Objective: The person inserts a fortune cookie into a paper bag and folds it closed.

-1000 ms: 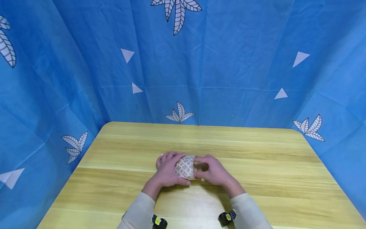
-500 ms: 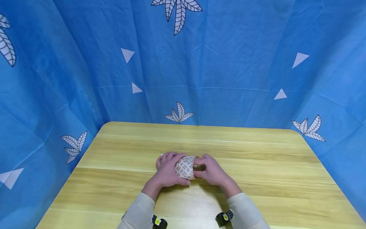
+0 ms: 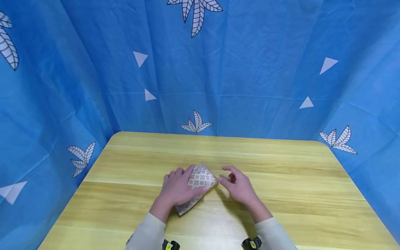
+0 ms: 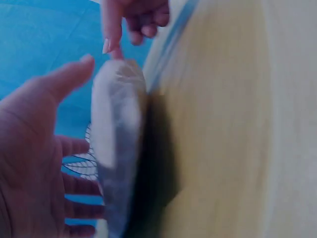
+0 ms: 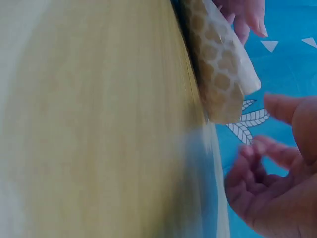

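A small tan bag with a white lattice print lies slanted on the table, one corner pointing right. My left hand rests over its left part. In the left wrist view, this hand's fingers stretch behind the bag and the thumb stands up beside it. At the bag's right corner is my right hand, its thumb tip close to that corner. The right wrist view shows the bag's end near the right hand, whose thumb and forefinger are apart, with the other fingers loosely curled.
The light wood table reaches back to a blue curtain printed with white leaves and triangles. Both sleeves are pale, and a black wrist device shows below the left hand.
The bag has turned, and its lower end now shows below my left hand. My right hand's fingers, at the bag's right end before, have moved slightly right. The left hand has shifted left.
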{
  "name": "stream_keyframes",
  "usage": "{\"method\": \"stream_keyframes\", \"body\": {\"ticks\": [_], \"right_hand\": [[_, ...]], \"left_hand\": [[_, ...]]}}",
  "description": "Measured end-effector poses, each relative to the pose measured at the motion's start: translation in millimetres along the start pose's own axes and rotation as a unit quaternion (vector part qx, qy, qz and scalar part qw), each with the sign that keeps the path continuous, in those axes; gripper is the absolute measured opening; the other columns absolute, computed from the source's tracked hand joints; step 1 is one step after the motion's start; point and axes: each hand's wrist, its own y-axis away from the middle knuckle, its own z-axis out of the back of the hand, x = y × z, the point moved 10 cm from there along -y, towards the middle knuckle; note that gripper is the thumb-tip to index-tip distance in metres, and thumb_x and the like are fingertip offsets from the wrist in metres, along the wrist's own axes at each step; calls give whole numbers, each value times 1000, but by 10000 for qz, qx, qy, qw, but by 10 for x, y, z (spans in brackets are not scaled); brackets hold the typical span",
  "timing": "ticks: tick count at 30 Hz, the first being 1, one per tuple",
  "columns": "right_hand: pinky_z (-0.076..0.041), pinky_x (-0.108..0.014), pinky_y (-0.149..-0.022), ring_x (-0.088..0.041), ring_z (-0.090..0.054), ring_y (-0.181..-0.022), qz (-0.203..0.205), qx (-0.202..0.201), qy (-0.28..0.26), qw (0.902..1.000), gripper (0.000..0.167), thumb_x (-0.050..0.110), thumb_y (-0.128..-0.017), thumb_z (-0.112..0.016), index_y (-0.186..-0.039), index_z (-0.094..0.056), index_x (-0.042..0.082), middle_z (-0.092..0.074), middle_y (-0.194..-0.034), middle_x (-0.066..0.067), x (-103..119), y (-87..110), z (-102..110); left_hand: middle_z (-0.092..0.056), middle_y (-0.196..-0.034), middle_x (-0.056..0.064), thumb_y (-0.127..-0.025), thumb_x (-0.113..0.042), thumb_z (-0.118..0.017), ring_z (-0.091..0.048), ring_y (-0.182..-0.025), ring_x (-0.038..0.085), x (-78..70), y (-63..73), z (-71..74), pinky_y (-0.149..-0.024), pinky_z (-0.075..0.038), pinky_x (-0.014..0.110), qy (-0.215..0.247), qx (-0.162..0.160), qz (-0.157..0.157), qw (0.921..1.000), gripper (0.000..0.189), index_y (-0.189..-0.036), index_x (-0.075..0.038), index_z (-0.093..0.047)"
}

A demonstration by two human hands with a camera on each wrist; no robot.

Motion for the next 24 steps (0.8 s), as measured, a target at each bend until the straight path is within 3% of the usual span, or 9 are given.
{"method": "stream_keyframes", "body": {"ticks": [3, 7, 11, 14, 17, 21, 24], "right_hand": [[-52, -36, -67, -19, -61, -77, -410, 304, -365, 9980, 65, 35, -92, -74, -145, -47, 7, -62, -95, -5, -82, 16, -89], [-56, -38, -64, -24, -64, -74, -592, 508, -1018, 9917, 77, 30, -91, -76, -152, -36, 6, -63, -101, -12, -120, 14, -218], [-55, -37, -61, -23, -63, -72, -415, 197, -1215, 9915, 77, 18, -87, -80, -150, -38, 6, -62, -95, -12, -107, -3, -209], [-56, -35, -63, -23, -64, -77, -281, -55, -1414, 9895, 74, 12, -85, -80, -149, -42, 7, -63, -92, -11, -72, 4, -142], [-56, -33, -68, -24, -66, -82, -118, -231, -1743, 9844, 71, 6, -84, -80, -147, -45, 7, -66, -95, -11, -12, 14, -57], [-56, -30, -74, -27, -64, -87, 205, -446, -1962, 9793, 71, 3, -82, -81, -145, -48, 10, -66, -102, -14, 101, 34, 88], [-54, -30, -80, -27, -62, -90, 483, -618, -1983, 9770, 72, 2, -81, -83, -144, -50, 13, -64, -102, -15, 207, 66, 215]], "left_hand": [[-49, -139, 23, -87, -75, -51, -49, -122, 43, 8, 6, 45, -100, -35, 62, 149, 7, 199, 9997, 92, -157, -17, -34], [-44, -145, 27, -97, -51, -57, -44, -130, 47, 7, -21, 31, -104, -35, 61, 1134, 2, 202, 9933, 74, -155, -9, -36], [-51, -137, 23, -97, -37, -63, -49, -124, 40, -4, -64, -35, -103, -39, 57, 2087, -46, -107, 9779, 69, -152, -3, -37], [-58, -118, 12, -95, -34, -66, -58, -99, 29, -3, -93, -37, -86, -50, 48, 2497, -203, -225, 9679, 71, -152, -2, -37], [-55, -105, 6, -93, -29, -70, -52, -84, 20, -26, -107, 35, -73, -49, 38, 2932, -470, -313, 9544, 68, -149, -2, -41], [-54, -103, 7, -91, -22, -74, -51, -89, 22, -105, -87, 162, -75, -48, 37, 3432, -738, -500, 9350, 60, -142, -2, -51], [-57, -108, 6, -89, -22, -77, -54, -93, 23, -168, -64, 229, -77, -49, 39, 3625, -798, -614, 9265, 57, -139, -5, -54]]}}
